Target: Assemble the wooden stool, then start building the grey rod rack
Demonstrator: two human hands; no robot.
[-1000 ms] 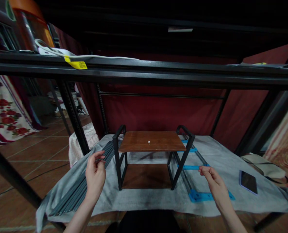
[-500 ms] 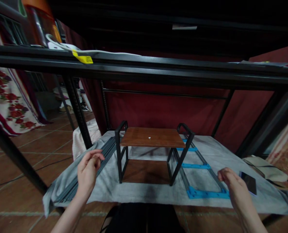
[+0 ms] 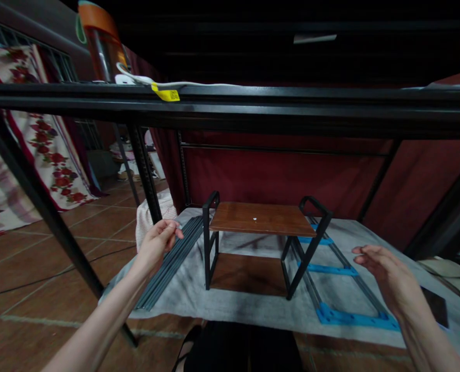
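A bundle of grey rods [image 3: 173,266] lies on the left part of a worktop [image 3: 230,310] covered in pale grey cloth. The person's left hand [image 3: 160,242] is above or against it, the forearm slanting up from the lower left. Its fingers curl in and the thumb meets the forefinger, so the grip is drawn into a pinch; whether it has hold of anything cannot be told.

The right hand [image 3: 386,276] is raised over the right part of the worktop with a bent wrist, its fingers slightly curved and pointing left. That grip is slack and released, near a frame of grey rails with blue crosspieces [image 3: 328,269].

The rods lie side by side, their long axis running from the near left toward the far right. The blue-jointed frame lies flat, its length running away from the person and leaning left at the far end.

Between the two, a two-tier stand [image 3: 263,218] stands upright, its brown boards lengthwise from left to right between black side frames. A phone [image 3: 437,306] lies just beside the right wrist, with a beige bag [image 3: 448,274] beyond it.

Above, a black beam [image 3: 272,101] crosses the view, a yellow tag [image 3: 168,95] hanging on it. A dark red backdrop [image 3: 260,178] closes the rear.
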